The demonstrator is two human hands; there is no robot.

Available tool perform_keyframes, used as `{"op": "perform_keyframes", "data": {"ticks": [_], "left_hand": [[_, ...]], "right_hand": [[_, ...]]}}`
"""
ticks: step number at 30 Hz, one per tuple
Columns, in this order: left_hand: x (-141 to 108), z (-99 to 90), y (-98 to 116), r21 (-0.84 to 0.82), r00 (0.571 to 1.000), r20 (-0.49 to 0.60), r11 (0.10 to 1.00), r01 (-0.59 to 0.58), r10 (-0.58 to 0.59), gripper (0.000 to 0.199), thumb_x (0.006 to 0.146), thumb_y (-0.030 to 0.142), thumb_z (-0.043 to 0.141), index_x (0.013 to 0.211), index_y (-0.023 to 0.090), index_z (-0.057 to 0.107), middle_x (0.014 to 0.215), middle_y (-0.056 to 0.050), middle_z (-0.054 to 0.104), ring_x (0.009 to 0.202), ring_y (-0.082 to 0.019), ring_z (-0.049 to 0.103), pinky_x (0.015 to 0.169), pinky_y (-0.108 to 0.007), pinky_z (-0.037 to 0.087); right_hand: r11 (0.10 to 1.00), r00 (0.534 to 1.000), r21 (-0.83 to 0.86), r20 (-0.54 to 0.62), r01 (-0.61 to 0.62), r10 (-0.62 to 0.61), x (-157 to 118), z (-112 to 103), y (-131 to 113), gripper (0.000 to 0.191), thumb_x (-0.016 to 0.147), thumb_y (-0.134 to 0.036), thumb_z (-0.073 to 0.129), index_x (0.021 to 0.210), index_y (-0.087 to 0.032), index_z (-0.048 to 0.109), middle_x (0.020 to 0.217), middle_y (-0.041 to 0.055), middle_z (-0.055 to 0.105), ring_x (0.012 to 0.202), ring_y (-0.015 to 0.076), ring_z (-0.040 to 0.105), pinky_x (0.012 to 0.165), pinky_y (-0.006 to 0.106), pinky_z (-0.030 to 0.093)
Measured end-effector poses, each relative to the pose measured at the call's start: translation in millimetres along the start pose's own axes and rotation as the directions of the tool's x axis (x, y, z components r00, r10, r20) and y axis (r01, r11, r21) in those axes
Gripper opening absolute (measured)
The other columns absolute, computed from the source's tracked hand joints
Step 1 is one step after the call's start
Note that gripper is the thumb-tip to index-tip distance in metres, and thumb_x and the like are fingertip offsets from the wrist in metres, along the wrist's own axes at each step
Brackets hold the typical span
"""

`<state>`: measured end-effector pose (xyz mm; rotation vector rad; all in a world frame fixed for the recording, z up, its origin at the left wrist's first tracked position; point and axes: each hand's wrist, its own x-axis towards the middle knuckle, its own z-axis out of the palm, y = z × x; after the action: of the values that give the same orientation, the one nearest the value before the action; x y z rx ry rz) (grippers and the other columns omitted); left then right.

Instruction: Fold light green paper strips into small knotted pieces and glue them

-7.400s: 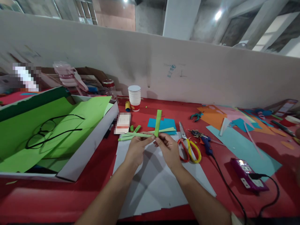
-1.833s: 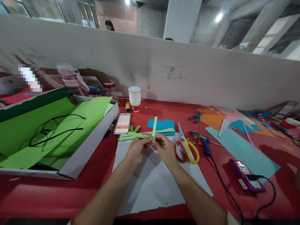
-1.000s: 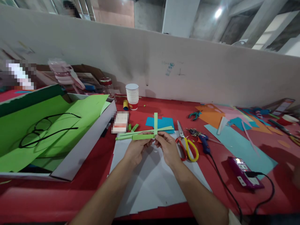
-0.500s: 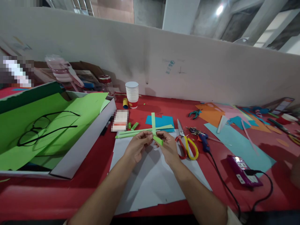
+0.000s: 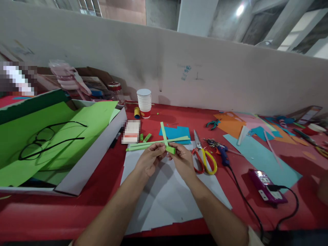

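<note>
A long off-white partition wall [image 5: 143,54] stands behind a red-covered desk [image 5: 102,213]. On the desk's left sits an open white cardboard box [image 5: 94,155], lined with bright green paper sheets [image 5: 99,118]. At centre, large white paper sheets [image 5: 164,201] lie flat beneath a person's forearms. The left hand [image 5: 151,159] and right hand [image 5: 185,162] meet above them, fingertips narrowed to a close pinch. Just beside the right hand rest metal scissors with red and yellow handles [image 5: 199,145]. Loose pale green paper strips [image 5: 135,147] lie beyond the fingers, at the far edge of the white sheets. Between both hands' fingers is a pair of light green paper strips [image 5: 169,150]: one arm points up and away, the other, bent over, points towards the right hand. Near the loose strips lie two tiny pleated green paper pieces [image 5: 147,137].

The step in hand looks like folding one arm across the other; the next fold would call for pinning the crossing and pressing a crisp crease.
</note>
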<state>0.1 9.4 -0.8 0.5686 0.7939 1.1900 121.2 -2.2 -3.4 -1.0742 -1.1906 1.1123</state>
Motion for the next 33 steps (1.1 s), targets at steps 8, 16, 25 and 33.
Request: {"op": "perform_keyframes", "data": {"ticks": [8,16,25,33], "left_hand": [[-1,1.7,0,-0.06,0.996,-0.084,0.998,-0.029,0.024,0.036,0.053,0.019,0.081,0.079,0.017,0.057,0.069,0.001,0.063,0.06,-0.01,0.057,0.059,-0.023,0.045],[-3,4.1,-3,-0.066,0.995,-0.08,0.996,-0.065,0.06,0.039,0.053,0.016,0.079,0.081,0.019,0.051,0.064,0.004,0.061,0.057,-0.009,0.056,0.058,-0.022,0.044],[-4,1.9,5,-0.041,0.999,0.031,0.999,0.007,-0.006,0.02,0.065,0.024,0.075,0.078,0.014,0.062,0.069,-0.001,0.062,0.064,-0.011,0.057,0.063,-0.023,0.047],[-7,1.6,10,0.103,0.996,0.038,0.992,0.078,-0.082,0.022,0.063,0.032,0.076,0.072,0.014,0.067,0.066,-0.002,0.061,0.062,-0.01,0.055,0.062,-0.022,0.045]], "right_hand": [[0.981,0.993,-0.155,0.059,0.112,-0.104,-1,-1,3,0.01,0.074,-0.027,0.064,0.082,-0.022,0.069,0.075,0.0019,0.063,0.066,0.016,0.058,0.061,0.028,0.049],[0.99,0.998,-0.129,0.02,0.054,-0.052,-3,3,1,0.022,0.075,-0.036,0.064,0.09,-0.02,0.068,0.078,0.0036,0.068,0.067,0.0181,0.061,0.062,0.03,0.05],[0.995,0.996,0.048,-0.024,-0.089,0.09,1,-1,-6,0.014,0.072,-0.03,0.065,0.07,-0.016,0.065,0.056,-0.001,0.062,0.053,0.0117,0.054,0.053,0.024,0.044],[0.959,0.986,0.233,0.053,-0.165,0.157,5,-1,-5,0.012,0.07,-0.025,0.065,0.063,-0.016,0.064,0.055,-0.002,0.06,0.053,0.0099,0.052,0.053,0.023,0.041]]}}
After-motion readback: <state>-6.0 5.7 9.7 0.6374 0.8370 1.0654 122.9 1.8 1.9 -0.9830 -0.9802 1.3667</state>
